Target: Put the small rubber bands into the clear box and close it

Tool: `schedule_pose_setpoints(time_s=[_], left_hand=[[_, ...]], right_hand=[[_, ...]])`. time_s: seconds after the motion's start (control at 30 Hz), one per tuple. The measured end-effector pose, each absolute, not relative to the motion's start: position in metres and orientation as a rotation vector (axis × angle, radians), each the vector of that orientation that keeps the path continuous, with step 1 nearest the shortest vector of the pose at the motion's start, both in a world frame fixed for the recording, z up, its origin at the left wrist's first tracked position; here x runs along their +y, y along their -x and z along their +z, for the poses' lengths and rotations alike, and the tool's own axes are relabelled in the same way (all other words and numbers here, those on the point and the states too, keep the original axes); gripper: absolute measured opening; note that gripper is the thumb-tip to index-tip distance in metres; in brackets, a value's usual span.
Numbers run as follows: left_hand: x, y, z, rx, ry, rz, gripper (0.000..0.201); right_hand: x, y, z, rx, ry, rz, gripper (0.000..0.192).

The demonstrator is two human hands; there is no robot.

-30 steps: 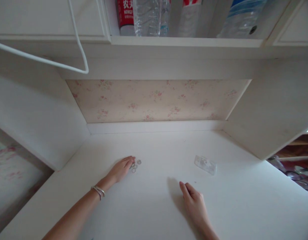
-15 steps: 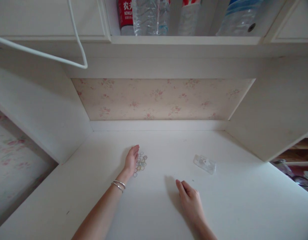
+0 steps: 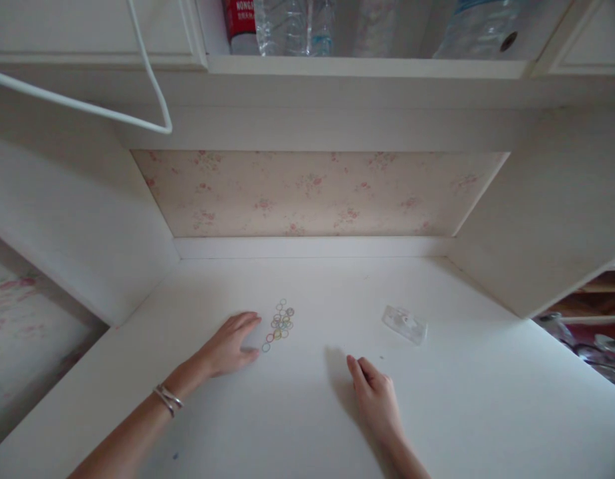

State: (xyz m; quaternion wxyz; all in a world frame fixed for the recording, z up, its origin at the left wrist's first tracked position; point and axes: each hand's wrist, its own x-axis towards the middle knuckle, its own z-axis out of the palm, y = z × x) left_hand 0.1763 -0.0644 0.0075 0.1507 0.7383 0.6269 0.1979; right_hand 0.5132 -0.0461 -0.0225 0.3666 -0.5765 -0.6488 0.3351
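Since half a second ago the left hand [image 3: 230, 347] has slid back toward the lower left, so the whole cluster of little coloured rings [image 3: 278, 324] is out in the open now instead of tucked against the palm. That hand lies flat on the white desk [image 3: 487, 399], fingers [image 3: 247, 322] loosely apart and gripping nothing, fingertips just left of the rings; a silver bangle [image 3: 168, 400] sits on the wrist. Moving right, the rings are a small pile a bit left of frame centre. Next, the right hand [image 3: 377, 399] rests lower centre, fingers together and slightly curled, holding nothing, well apart from the rings. Further right lies a small clear plastic bag [image 3: 405, 324]. Water bottles [image 3: 287, 26] stand on the shelf along the top edge.
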Motion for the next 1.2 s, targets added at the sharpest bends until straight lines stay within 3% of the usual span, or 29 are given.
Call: schedule_pose_setpoints(time_s=[0.23,0.8,1.0,1.2], left_hand=[[-0.052,-0.196,-0.016,1.925,-2.186,0.423,0.066],[0.007,-0.231,-0.014,1.877,-2.27,0.493,0.074],[0.005,-0.237,0.0,1.911,-2.215,0.777,0.063],[-0.041,-0.242,0.018,1.782,-1.501,1.319,0.043]], right_hand=[[-0.046,-0.513,-0.022,-1.686,1.514,0.869,0.048],[-0.045,-0.51,-0.023,-1.67,1.528,0.854,0.046],[-0.047,-0.511,-0.024,-1.686,1.544,0.871,0.047],[-0.042,-0.516,-0.016,-1.687,1.477,1.112,0.047]])
